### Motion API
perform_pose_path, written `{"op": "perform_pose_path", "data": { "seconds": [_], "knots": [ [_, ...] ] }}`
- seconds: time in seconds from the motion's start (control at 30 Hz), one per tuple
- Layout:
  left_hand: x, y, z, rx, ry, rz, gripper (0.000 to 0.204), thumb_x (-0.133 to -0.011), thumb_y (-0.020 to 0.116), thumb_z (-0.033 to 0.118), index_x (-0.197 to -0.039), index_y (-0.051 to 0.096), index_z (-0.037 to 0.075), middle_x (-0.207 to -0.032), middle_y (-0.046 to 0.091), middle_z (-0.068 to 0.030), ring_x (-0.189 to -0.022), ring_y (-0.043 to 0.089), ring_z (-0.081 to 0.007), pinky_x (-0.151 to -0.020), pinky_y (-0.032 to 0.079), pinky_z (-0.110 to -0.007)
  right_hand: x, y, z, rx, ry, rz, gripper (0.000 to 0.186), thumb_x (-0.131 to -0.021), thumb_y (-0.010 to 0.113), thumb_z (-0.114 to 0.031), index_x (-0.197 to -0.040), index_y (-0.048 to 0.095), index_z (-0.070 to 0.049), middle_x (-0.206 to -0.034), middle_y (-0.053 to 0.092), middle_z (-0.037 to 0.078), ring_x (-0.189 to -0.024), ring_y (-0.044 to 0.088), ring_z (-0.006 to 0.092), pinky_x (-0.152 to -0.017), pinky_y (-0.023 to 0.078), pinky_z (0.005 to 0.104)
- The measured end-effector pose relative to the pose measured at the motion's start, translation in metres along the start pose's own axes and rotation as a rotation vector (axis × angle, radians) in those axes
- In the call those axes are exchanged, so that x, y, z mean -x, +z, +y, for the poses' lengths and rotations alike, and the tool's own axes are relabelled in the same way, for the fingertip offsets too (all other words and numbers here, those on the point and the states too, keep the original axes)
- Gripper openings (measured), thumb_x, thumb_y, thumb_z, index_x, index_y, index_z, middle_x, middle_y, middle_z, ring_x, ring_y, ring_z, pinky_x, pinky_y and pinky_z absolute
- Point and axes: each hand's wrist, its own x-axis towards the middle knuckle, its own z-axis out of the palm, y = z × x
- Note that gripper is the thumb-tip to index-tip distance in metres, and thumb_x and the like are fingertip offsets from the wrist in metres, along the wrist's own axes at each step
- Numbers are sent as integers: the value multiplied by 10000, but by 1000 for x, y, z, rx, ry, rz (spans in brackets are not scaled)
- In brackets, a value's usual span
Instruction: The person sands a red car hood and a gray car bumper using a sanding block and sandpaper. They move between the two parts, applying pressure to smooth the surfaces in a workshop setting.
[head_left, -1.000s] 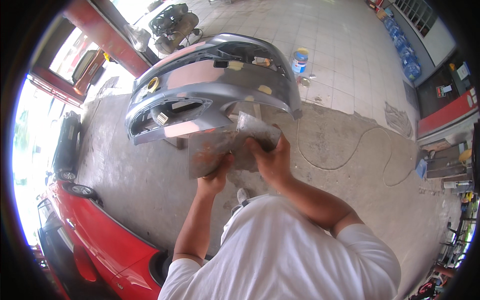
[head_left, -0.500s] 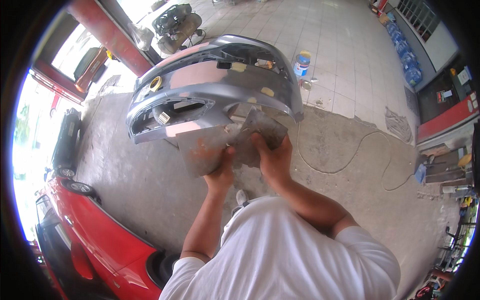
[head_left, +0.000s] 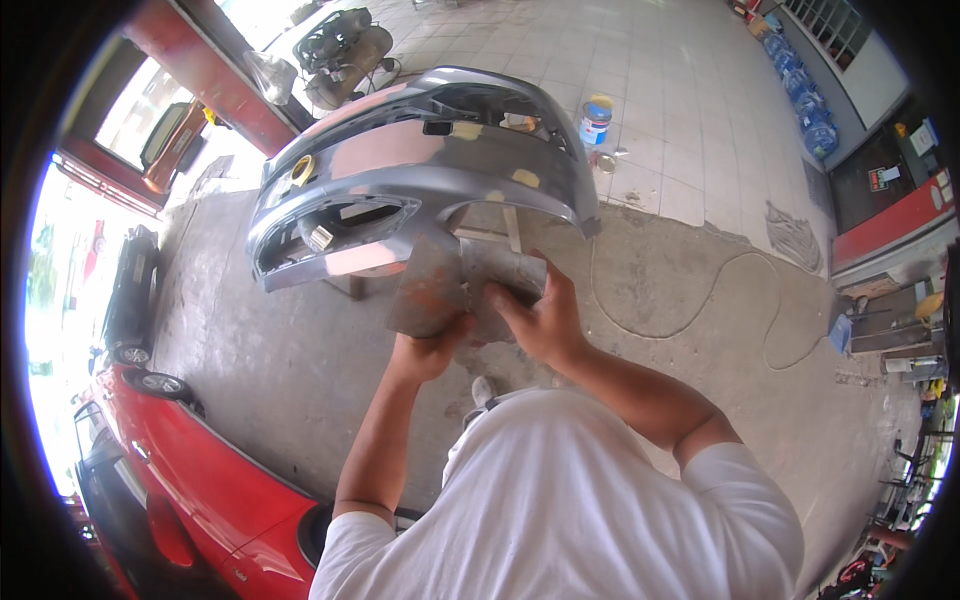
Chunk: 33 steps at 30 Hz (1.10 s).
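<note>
A flat, squarish grey plate (head_left: 425,295) with reddish-brown smears is gripped in my left hand (head_left: 432,350) by its lower edge. My right hand (head_left: 548,318) clasps a grey putty spreader (head_left: 503,264), thumb on its near face and fingers behind. The spreader curves and its left edge meets the plate's right side. Just beyond both hands stands a grey car bumper (head_left: 480,185) with pink and pale yellow filler patches. A yellow tape roll (head_left: 303,170) rests on the bumper's left part, and a small pale object (head_left: 320,237) sits in its lower opening.
Right of the bumper, on tiles, stand a blue-and-white can (head_left: 596,125) and a small tin (head_left: 606,163). A thin hose (head_left: 680,330) loops over the concrete at right. The red car (head_left: 210,470) is at lower left, an air compressor (head_left: 345,60) beyond the bumper.
Both hands have drawn together. The left plate has turned more upright and shifted right; the spreader has moved left and bends against it. The view has shifted slightly.
</note>
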Motion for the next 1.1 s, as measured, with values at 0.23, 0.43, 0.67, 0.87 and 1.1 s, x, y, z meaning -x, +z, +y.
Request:
{"op": "perform_pose_path", "data": {
  "seconds": [0.23, 0.43, 0.67, 0.87, 1.1],
  "knots": [
    [-5, 34, -3, -226, 197, 360, 263, -958, 644, 34, -1218, 638, 4, -1176, 665, -78, -1063, 610, -172, -953, 464, -314, 6, 23, -4, -322, 219, 316, 360, -880, 752, -104, -1177, 602, 33, -1022, 717, 107, -909, 687, 180, -820, 555, 316],
    [-2, 19, 3, -256, 205, 194, 281, -950, 659, 49, -1228, 650, 9, -1197, 667, -71, -1096, 604, -182, -989, 453, -330, 6, 14, -8, -153, 118, 202, 332, -862, 752, -82, -1128, 613, 59, -971, 730, 136, -863, 704, 174, -765, 568, 315],
    [1, 7, 11, -168, 96, 114, 284, -904, 687, 12, -1185, 650, 5, -1130, 676, -89, -1032, 613, -187, -916, 480, -330, 8, 7, 0, -102, 97, 19, 331, -861, 764, -104, -1124, 619, 36, -944, 728, 120, -849, 693, 167, -760, 553, 315],
    [13, -2, 14, -74, -1, 108, 254, -902, 702, 18, -1151, 651, 10, -1087, 669, -70, -999, 605, -174, -892, 479, -319, 11, 11, -3, -175, 99, 10, 338, -871, 758, -77, -1144, 601, 42, -971, 723, 116, -854, 694, 171, -764, 563, 313],
    [17, 39, 5, -131, 220, 532, 198, -938, 689, 70, -1122, 654, 5, -1049, 671, -67, -977, 610, -180, -890, 468, -310, 12, 32, -9, -568, 325, 303, 356, -882, 746, -47, -1194, 581, -2, -1095, 679, 104, -966, 664, 177, -803, 566, 314]
  ]
}}
